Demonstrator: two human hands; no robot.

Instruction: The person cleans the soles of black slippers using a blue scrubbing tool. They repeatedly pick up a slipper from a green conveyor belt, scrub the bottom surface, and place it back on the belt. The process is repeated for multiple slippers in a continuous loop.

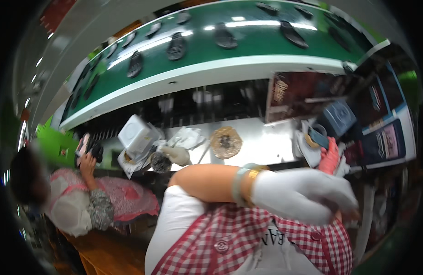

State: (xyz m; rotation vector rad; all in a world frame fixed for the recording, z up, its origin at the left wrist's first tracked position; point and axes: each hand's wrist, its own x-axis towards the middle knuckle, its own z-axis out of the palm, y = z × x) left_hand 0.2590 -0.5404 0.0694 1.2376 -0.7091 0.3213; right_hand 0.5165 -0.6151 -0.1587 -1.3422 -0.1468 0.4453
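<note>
My left forearm crosses my chest from left to right, with a pale green bangle and a gold bangle [246,183] at the wrist. My left hand [303,193] wears a white glove and is blurred, its fingers curled downward at the right over my red-and-white checked apron [230,238]. A small patch of skin [348,214] shows under the gloved fingers; it may be my right hand, the rest of which is hidden. I cannot tell whether anything is held.
A steel worktable [262,137] ahead carries a round brown disc [225,142], a white box [136,133], crumpled white cloth [188,136] and a pink glove [330,158]. Behind it a green conveyor [248,46] carries several black shoe soles. A seated person at left holds a phone [83,145].
</note>
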